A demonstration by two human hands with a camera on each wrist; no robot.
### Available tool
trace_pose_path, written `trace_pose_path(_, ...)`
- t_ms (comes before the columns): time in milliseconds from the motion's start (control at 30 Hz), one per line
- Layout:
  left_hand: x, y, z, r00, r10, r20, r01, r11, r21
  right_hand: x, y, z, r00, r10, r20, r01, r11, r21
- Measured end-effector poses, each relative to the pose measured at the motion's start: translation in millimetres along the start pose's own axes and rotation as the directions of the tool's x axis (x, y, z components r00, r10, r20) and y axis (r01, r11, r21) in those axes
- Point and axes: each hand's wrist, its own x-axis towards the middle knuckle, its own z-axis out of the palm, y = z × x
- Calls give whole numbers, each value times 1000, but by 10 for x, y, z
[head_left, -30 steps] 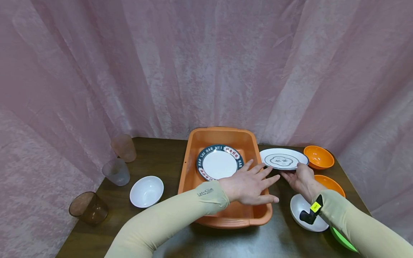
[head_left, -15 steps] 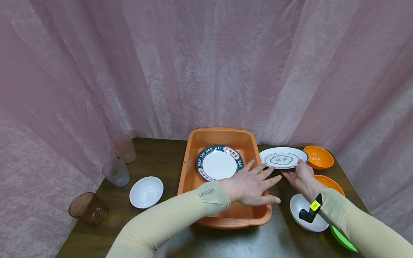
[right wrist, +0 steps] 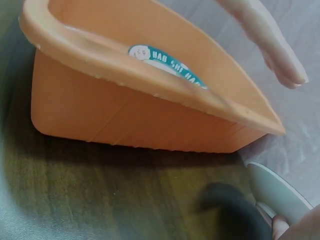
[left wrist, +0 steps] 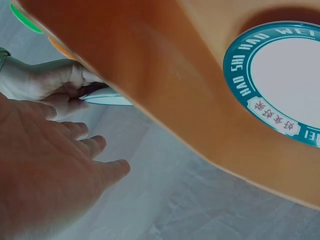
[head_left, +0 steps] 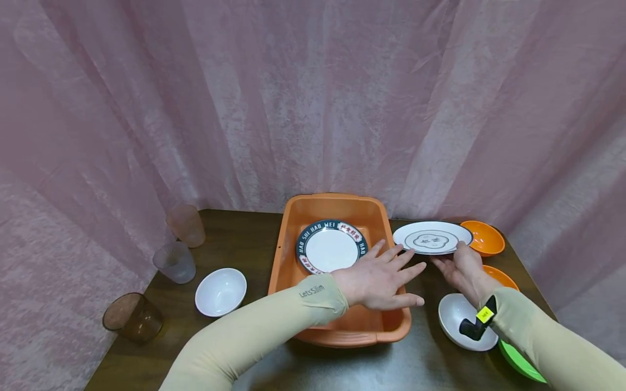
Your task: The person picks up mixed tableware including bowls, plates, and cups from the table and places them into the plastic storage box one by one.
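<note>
My right hand [head_left: 462, 271] grips the near right edge of a white oval plate [head_left: 430, 238] with a dark rim line and a black line drawing. The plate is beside the right wall of an orange plastic basin [head_left: 279, 260]. Over the basin's right rim my left hand [head_left: 383, 277] is held with fingers spread and nothing in it. Inside the basin lies a round white plate [left wrist: 287, 70] with a dark teal lettered rim; in the head view the left hand covers its lower right part. The right wrist view catches only an edge of the oval plate [right wrist: 280, 187].
Right of the basin are two orange bowls [head_left: 484, 239], a white bowl [head_left: 452, 315] and a green bowl [head_left: 520, 361], partly behind the right arm. On the left stand a white bowl [head_left: 221, 292], a brown cup [head_left: 134, 317] and two frosted cups [head_left: 176, 262]. A pink curtain hangs behind.
The right hand and the oval plate have shifted slightly right and up in the head view over the last half second. The left hand stays nearly still.
</note>
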Motion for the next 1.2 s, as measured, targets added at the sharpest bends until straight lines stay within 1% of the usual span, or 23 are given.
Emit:
trace_pose_path(100,-3,-18,-15,1000,-6,-6,6,1000,4,-69,-34,15,1000,-11,7,11,1000,7)
trace_pose_path(233,-16,-51,-49,1000,-13,-11,13,1000,3,-158,-83,37,999,-16,46,15,999,32)
trace_pose_path(433,-42,-105,-98,1000,-6,-29,6,1000,-11,-277,-131,65,996,-21,92,18,999,33)
trace_pose_path(467,-50,-117,-107,999,-9,-32,8,1000,-14,-293,-130,71,995,-36,91,35,999,20)
trace_pose_path(600,-85,-157,-145,999,-22,-43,21,999,-25,-328,-149,86,990,-46,130,40,998,45)
trace_pose_path(633,-96,-167,-154,999,-26,-45,25,999,-29,-341,-152,92,990,-63,123,59,998,30)
trace_pose_path(733,-129,-207,-173,998,-33,-60,31,999,-36,-393,-177,121,988,-52,147,45,998,52)
trace_pose_path(833,-175,-264,-186,996,-38,-77,35,998,-43,-453,-197,158,986,-56,156,47,997,59)
trace_pose_path(867,-193,-287,-189,996,-40,-82,36,998,-47,-471,-206,172,984,-41,173,28,997,75)
trace_pose_path(1000,-271,-382,-204,994,-52,-98,45,997,-65,-529,-213,230,979,-48,198,32,996,82)
trace_pose_path(1200,-389,-551,-233,990,-94,-108,84,992,-97,-581,-195,287,973,-39,228,21,996,83)
